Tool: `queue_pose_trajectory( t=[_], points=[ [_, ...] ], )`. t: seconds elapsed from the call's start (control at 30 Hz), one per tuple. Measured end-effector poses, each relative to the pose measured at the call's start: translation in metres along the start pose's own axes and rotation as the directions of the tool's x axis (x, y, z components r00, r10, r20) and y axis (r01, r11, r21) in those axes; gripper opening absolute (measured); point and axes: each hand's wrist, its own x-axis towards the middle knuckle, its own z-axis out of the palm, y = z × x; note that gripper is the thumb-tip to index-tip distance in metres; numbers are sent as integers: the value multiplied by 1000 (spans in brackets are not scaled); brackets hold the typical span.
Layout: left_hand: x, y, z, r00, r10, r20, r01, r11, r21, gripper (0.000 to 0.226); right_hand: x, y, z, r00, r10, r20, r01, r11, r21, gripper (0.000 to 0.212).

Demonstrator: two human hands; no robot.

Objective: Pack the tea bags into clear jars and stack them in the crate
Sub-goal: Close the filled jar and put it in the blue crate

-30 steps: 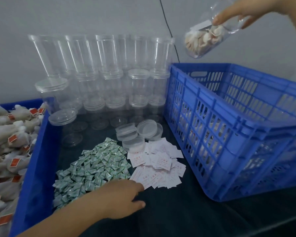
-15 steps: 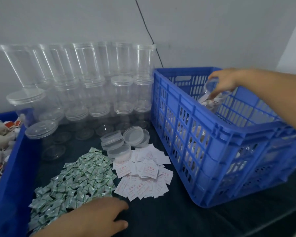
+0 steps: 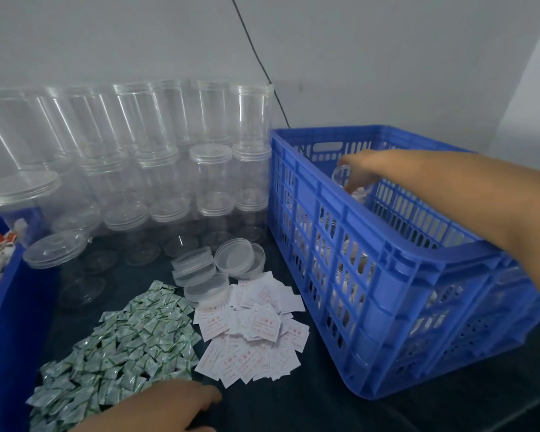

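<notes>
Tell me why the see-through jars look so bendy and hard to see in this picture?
In the head view, the wide-angle lens bends things near the edges, so the empty jars at the left lean outward; clear plastic shows only soft white glints, no strong glare; the light is dim and even with faint shadows; the right hand and its jar in the crate look slightly smeared.

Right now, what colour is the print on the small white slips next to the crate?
Red print on white slips, clearest in the head view; the crate is blue.

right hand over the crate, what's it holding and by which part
The right hand grips a clear jar by its top end, inside the blue crate.
</notes>
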Motion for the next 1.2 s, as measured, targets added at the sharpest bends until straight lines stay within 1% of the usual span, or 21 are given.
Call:
queue_pose_trajectory(
  t=[0.1, 0.17, 0.3, 0.4, 0.47, 0.53, 0.57, 0.63, 0.7, 0.77, 0.8, 0.9, 0.97, 1.0, 1.07, 1.13, 1.2],
  points=[
    [1, 4, -4, 999, 19, 31, -19, 1000, 3, 47, 9, -1, 8, 998, 5, 69, -4, 1000, -15, 91],
    [2, 8, -10, 999, 4, 36, -5, 1000, 7, 50, 12, -2, 16, 993, -17, 118, 20, 1000, -20, 94],
    [5, 14, -18, 1000, -14, -15, 15, 998, 59, 55, 15, -3, 33, 984, -61, 165, 69, 997, -41, 99],
    [10, 18, -23, 999, -18, -49, 21, 998, 65, 53, 12, -7, 40, 978, -83, 191, 89, 996, -21, 92],
    [14, 21, -27, 997, -16, -80, 22, 997, 75, 52, 8, -14, 42, 970, -96, 222, 91, 995, 31, 74],
    [17, 25, -31, 995, -12, -104, 20, 996, 81, 50, 3, -17, 42, 939, -78, 335, 37, 991, 127, 56],
    [19, 27, -33, 994, -7, -110, 17, 996, 90, 50, -1, -14, 42, 913, -81, 400, 31, 991, 130, 45],
    [21, 32, -36, 994, 2, -114, 11, 994, 112, 50, -3, -7, 45, 884, -29, 467, 2, 998, 59, 13],
    [22, 36, -39, 993, 14, -119, 2, 992, 129, 50, -8, -2, 44, 864, 24, 504, -45, 999, 30, 21],
    [23, 40, -42, 992, 19, -128, -2, 991, 134, 49, -10, 0, 43, 859, 34, 511, -74, 996, 57, 43],
    [24, 41, -43, 991, 18, -131, -1, 991, 132, 49, -12, -3, 41, 856, 39, 515, -71, 996, 44, 49],
    [23, 44, -45, 990, 22, -137, -4, 991, 133, 47, -23, -11, 24, 879, 53, 474, -25, 998, -65, 56],
    [22, 43, -46, 990, 19, -139, -1, 992, 126, 47, -23, -7, 5, 919, 24, 393, -26, 1000, -2, 57],
    [21, 43, -46, 990, 17, -142, 1, 992, 122, 47, -24, -5, -5, 945, 15, 327, -34, 998, 53, 57],
    [18, 40, -46, 989, 7, -150, 10, 994, 113, 47, -27, -1, -30, 989, -9, 146, -14, 988, 155, 50],
    [16, 37, -45, 987, -7, -158, 22, 996, 92, 46, -35, -2, -57, 999, -46, -21, 49, 969, 242, 45],
    [14, 35, -43, 986, -24, -164, 36, 997, 68, 46, -50, -11, -80, 984, -77, -159, 126, 938, 323, 44]
  ],
)
